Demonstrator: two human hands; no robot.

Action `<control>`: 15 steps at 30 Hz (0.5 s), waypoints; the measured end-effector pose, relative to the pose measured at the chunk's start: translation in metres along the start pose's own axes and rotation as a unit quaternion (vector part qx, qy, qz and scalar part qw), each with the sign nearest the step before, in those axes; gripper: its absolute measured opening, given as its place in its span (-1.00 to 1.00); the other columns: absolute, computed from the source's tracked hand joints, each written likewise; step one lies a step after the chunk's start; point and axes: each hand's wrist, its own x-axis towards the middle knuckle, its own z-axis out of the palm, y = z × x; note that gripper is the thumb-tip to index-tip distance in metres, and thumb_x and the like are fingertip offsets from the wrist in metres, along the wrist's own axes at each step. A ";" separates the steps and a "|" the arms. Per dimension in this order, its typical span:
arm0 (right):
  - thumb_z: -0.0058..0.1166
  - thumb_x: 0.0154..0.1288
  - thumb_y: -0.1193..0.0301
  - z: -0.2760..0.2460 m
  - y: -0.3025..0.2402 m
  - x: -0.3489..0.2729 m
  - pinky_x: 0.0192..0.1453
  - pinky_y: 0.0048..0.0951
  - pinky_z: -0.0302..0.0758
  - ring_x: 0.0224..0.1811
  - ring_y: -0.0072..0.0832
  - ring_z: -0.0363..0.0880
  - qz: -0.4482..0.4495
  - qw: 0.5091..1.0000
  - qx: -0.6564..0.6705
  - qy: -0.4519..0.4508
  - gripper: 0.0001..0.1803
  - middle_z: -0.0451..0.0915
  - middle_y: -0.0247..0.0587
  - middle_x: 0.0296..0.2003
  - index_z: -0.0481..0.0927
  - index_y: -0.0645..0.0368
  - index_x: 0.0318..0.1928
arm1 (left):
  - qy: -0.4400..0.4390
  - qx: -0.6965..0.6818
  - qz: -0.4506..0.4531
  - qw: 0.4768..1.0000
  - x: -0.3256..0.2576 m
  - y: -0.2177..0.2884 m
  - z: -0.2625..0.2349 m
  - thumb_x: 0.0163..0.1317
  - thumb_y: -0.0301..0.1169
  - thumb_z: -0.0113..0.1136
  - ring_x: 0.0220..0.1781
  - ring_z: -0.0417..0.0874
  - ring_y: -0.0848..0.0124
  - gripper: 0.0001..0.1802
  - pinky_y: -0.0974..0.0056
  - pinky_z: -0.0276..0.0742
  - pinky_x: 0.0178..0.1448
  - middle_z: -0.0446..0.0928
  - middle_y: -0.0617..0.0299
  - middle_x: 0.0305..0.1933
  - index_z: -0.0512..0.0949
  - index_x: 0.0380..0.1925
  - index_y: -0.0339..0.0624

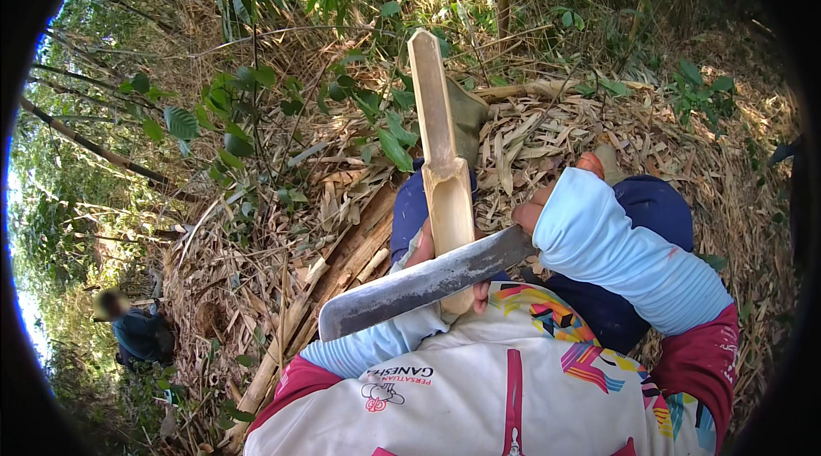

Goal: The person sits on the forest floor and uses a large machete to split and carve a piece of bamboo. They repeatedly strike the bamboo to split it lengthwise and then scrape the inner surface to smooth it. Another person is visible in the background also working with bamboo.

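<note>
Bamboo stalk [445, 174] stands upright over the lap, left hand [421, 253] wrapped around its base. Right hand [547, 200] grips the machete [419, 285], whose blade crosses the stalk; dry leaf litter [547, 131] crowds every side.

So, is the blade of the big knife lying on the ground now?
No, the right hand holds the big knife up, with its blade across the split bamboo piece that the left hand grips.

Bright daylight, sun from upper left; dappled shadows over the dry leaf litter [599, 127]. Black fisheye vignette, edges bent. Sky at left overexposed; centre sharp.
</note>
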 end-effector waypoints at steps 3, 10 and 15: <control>0.02 0.05 0.24 0.001 -0.003 -0.002 -0.21 0.05 0.24 -0.47 -0.35 0.51 -0.010 1.000 -0.005 -0.016 -0.84 0.44 -0.41 -0.61 0.58 -0.04 -0.38 | 0.071 0.086 0.003 0.994 -0.004 0.003 0.008 0.35 0.29 -0.36 -0.28 0.66 0.04 -0.16 0.07 0.65 -0.26 0.53 -0.21 -0.24 0.31 0.12 -0.34; 0.02 0.07 0.23 0.001 -0.006 -0.002 -0.18 0.12 0.24 -0.47 -0.36 0.50 -0.006 0.999 -0.002 -0.039 -0.85 0.41 -0.42 -0.62 0.56 -0.04 -0.39 | 0.198 0.157 0.095 0.963 0.000 -0.004 0.026 0.42 0.17 -0.32 -0.35 0.67 0.15 -0.37 0.11 0.68 -0.30 0.52 -0.02 -0.16 0.31 0.10 -0.16; 0.01 0.08 0.24 0.003 -0.009 -0.003 -0.19 0.13 0.24 -0.47 -0.36 0.51 -0.020 0.998 -0.012 -0.053 -0.87 0.41 -0.41 -0.63 0.53 -0.03 -0.42 | 0.227 0.144 0.143 0.953 0.002 -0.006 0.029 0.46 0.08 -0.29 -0.16 0.63 0.26 -0.44 0.21 0.63 -0.08 0.48 0.03 -0.08 0.28 0.15 -0.15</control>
